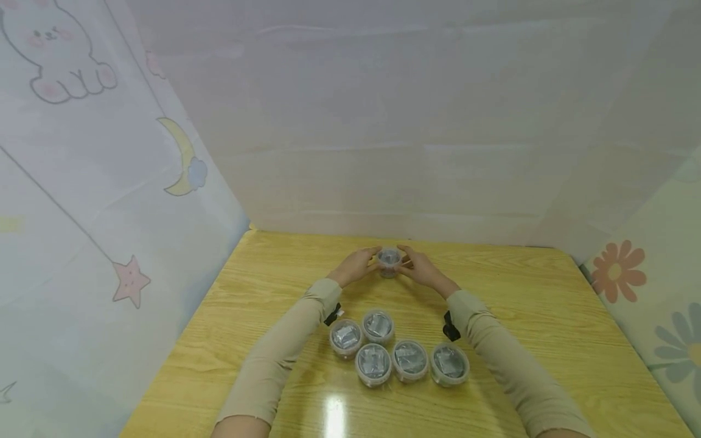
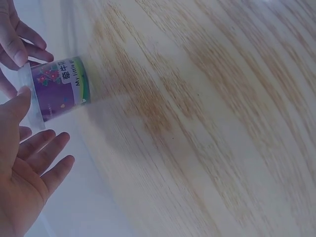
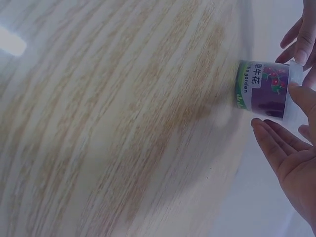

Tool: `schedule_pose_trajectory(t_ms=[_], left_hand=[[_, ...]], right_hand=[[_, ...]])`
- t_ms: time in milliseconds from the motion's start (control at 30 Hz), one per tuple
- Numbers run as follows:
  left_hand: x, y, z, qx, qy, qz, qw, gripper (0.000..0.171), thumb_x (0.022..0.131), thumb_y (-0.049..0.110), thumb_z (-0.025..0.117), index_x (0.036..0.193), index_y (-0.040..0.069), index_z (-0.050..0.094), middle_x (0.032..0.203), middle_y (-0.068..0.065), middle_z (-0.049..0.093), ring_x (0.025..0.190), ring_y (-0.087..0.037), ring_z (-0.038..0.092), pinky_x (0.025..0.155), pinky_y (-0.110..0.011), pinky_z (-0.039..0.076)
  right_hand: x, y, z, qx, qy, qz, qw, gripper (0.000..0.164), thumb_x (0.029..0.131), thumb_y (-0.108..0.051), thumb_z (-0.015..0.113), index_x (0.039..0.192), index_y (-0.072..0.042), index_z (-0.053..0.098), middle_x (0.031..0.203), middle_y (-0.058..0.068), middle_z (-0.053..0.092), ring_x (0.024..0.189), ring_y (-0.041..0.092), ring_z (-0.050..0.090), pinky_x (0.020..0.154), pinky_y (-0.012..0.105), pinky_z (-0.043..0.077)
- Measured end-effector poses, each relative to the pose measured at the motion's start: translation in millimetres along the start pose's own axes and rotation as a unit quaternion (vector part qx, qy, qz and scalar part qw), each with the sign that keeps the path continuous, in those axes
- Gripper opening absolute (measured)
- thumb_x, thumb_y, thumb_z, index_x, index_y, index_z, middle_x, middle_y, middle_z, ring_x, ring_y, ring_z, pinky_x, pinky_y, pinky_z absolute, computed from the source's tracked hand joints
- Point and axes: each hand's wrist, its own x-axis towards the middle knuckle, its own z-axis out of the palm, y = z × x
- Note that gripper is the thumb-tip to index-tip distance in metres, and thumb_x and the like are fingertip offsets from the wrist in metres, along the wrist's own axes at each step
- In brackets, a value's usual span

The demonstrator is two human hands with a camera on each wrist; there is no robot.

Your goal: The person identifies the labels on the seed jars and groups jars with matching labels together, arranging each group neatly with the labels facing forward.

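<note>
A small clear plastic cup [image 1: 389, 260] is at the table's far side, between both hands. Its purple and green label [image 2: 55, 89] reads "My little garden" and carries red flowers. My left hand [image 1: 355, 266] pinches the cup's rim from the left, thumb on the rim and the other fingers [image 2: 54, 148] spread out. From the right, my right hand [image 1: 425, 269] holds the same rim, its thumb against it in the right wrist view and its lower fingers [image 3: 271, 140] extended. The cup's base looks close to the table; contact is hard to tell.
Several similar cups with silvery packets stand nearer: one [image 1: 346, 338] at left, one [image 1: 378, 326] behind, two in front [image 1: 373, 364] [image 1: 410, 360], and another [image 1: 449, 364] at right. The wooden table [image 1: 246, 304] meets a pale curtain wall [image 1: 383, 152] at the back.
</note>
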Motion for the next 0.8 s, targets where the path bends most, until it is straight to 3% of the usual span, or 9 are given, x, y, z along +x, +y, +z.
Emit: schedule_pose_trajectory(t_ms=[600, 800], left_hand=[[-11.3, -4.6, -6.8, -0.046, 0.017, 0.002, 0.9988, 0.058, 0.094, 0.037, 0.053, 0.141, 0.008, 0.038, 0.140, -0.008, 0.046, 0.117, -0.027, 0.054, 0.095, -0.037, 0.048], [-15.9, -7.0, -7.5, -0.039, 0.018, -0.002, 0.9991, 0.054, 0.094, 0.035, 0.054, 0.140, 0.010, 0.040, 0.139, -0.007, 0.047, 0.116, -0.025, 0.055, 0.095, -0.036, 0.048]], right_hand=[[-10, 2, -5, -0.021, 0.016, -0.019, 0.999, 0.062, 0.093, -0.017, 0.058, 0.142, 0.002, 0.027, 0.102, 0.025, 0.062, 0.086, 0.035, 0.065, 0.071, 0.044, 0.056], [-14, 3, -6, -0.025, 0.024, -0.027, 0.999, 0.060, 0.092, -0.015, 0.059, 0.141, 0.001, 0.029, 0.099, 0.024, 0.063, 0.082, 0.033, 0.066, 0.070, 0.042, 0.056]])
